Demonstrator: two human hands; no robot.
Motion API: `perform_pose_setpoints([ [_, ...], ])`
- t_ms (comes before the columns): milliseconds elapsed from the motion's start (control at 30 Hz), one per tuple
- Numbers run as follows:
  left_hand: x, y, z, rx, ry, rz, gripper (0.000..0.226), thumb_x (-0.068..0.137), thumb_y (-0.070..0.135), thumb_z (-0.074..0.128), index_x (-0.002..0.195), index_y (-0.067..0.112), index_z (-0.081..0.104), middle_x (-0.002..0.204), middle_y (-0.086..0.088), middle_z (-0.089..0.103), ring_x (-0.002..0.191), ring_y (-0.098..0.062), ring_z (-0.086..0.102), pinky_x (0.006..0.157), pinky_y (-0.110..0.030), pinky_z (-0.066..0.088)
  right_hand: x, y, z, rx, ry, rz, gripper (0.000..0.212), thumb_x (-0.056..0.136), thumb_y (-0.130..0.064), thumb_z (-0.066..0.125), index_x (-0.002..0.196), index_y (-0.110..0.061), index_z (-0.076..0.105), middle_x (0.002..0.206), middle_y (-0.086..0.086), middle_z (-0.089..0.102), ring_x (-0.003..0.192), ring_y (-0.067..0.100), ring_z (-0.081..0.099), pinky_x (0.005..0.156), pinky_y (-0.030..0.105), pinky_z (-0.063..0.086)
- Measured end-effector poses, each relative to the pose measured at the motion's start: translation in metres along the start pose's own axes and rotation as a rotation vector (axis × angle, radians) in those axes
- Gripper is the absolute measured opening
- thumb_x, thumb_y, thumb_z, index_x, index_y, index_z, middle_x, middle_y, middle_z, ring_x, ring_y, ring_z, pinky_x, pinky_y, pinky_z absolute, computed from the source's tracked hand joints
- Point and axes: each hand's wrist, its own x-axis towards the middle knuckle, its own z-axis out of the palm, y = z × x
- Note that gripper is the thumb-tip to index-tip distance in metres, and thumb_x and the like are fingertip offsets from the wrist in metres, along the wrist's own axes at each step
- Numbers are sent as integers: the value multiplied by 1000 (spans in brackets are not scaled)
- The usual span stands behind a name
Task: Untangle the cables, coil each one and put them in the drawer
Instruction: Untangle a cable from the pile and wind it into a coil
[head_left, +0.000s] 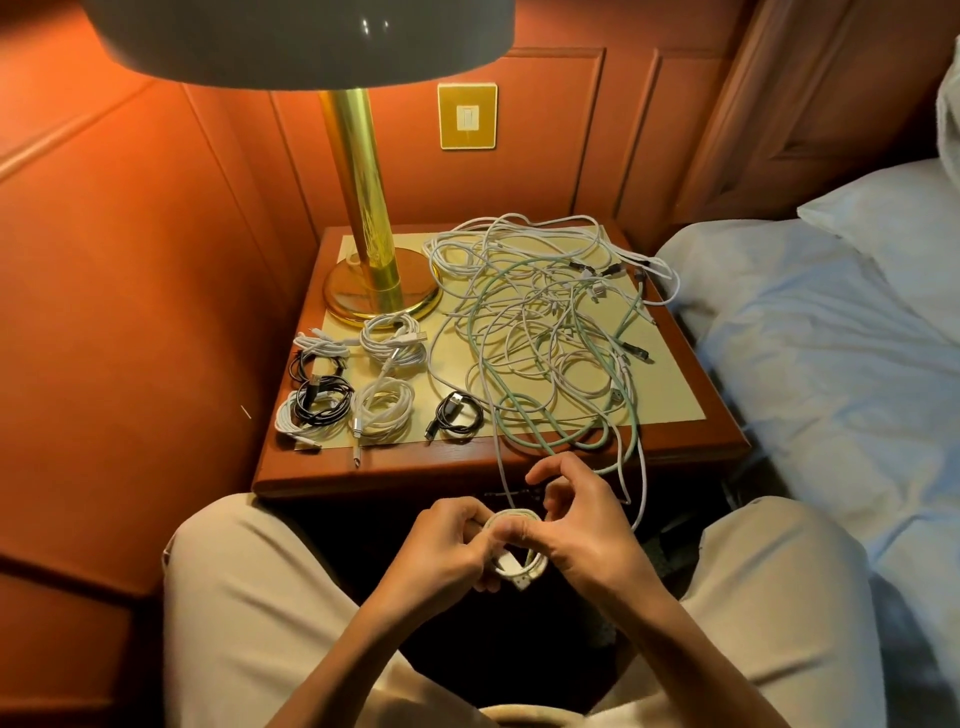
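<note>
Low centre of frame: left hand (451, 540) and right hand (582, 525) met over the lap, just below the front edge of the nightstand (415, 475). Both gripped a small white coil (511, 545); left fingers curled round its left side, right thumb pressed on its top, right fingers bent above it. A white plug end showed at the coil's lower edge. The free tail of the same cable ran up from the coil onto the tabletop.

Centre and right of the tabletop: tangled heap (545, 322) of white and pale green cables, loose, some strands hanging over the front edge beside the right hand.

Left part of the tabletop: finished coils (353, 384) laid in a cluster, white and black; one small black coil (457, 415) apart, nearer the heap.

Upper left: brass lamp (363, 208), base touching no coil. Wall switch (467, 116) behind. Bed (831, 338) at right edge
</note>
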Motion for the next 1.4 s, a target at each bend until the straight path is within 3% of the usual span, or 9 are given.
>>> perform_pose_setpoints([
  [133, -1, -7, 5, -87, 67, -19, 12, 96, 13, 59, 93, 5, 67, 69, -7, 70, 61, -24, 70, 58, -31, 54, 0, 0, 7, 41, 49, -95, 22, 76, -30, 85, 82, -26, 64, 64, -7, 60, 59, 0, 56, 57, 19, 48],
  [300, -1, -14, 3, -91, 288, -27, 11, 96, 16, 61, 90, 9, 66, 69, -6, 74, 63, -20, 73, 63, -36, 60, -8, 12, 8, -106, 158, -198, 13, 88, -20, 74, 93, -30, 68, 92, -15, 65, 89, -3, 61, 74, 14, 52],
  [467, -2, -17, 8, 40, 439, 62, 7, 94, 19, 65, 87, 21, 65, 68, 5, 73, 61, -5, 70, 64, -35, 61, -15, 19, 22, -264, 199, -263, 11, 91, -26, 70, 101, -24, 75, 93, -16, 61, 84, 1, 61, 76, 15, 51],
  [567, -4, -16, 15, 80, 441, 133, 9, 93, 22, 66, 86, 26, 64, 67, 7, 71, 61, -3, 69, 62, -35, 61, -13, 23, 30, -355, 226, -268, 18, 91, -35, 68, 103, -22, 73, 94, -12, 62, 83, 6, 61, 77, 23, 53],
  [700, -7, -12, 19, -55, 402, 173, 7, 94, 15, 65, 88, 18, 65, 70, 2, 73, 64, -11, 72, 59, -29, 60, -11, 23, 32, -390, 243, -226, 19, 90, -39, 69, 98, -23, 71, 89, -10, 62, 80, 9, 60, 76, 31, 54],
  [833, -9, -12, 20, -22, 391, 250, 5, 94, 13, 64, 94, 16, 67, 75, 2, 73, 68, -7, 71, 61, -29, 60, -11, 18, 29, -424, 286, -230, 16, 90, -37, 69, 89, -23, 62, 83, -10, 61, 76, 8, 60, 71, 28, 53],
  [1100, -8, -17, 32, 253, 392, 404, 5, 94, 24, 64, 98, 26, 61, 77, 14, 69, 70, 0, 66, 61, -29, 54, -8, 16, 22, -561, 226, -98, 18, 97, -40, 56, 98, -22, 59, 94, -6, 67, 92, 13, 64, 75, 23, 40],
  [1233, -5, -21, 31, 292, 390, 444, 10, 93, 17, 64, 101, 23, 60, 74, 18, 65, 68, 2, 64, 55, -17, 49, -1, 22, 17, -397, 179, 11, 18, 90, -31, 66, 77, -21, 60, 71, -7, 63, 69, 10, 60, 63, 24, 43],
  [1400, 3, -26, 21, 422, 455, 543, 15, 87, 17, 57, 99, 24, 53, 76, 4, 69, 64, -12, 65, 50, -32, 51, -1, 27, 21, 146, 152, 106, 17, 85, -11, 71, 72, -3, 64, 65, 8, 71, 65, 18, 73, 68, 39, 62],
])
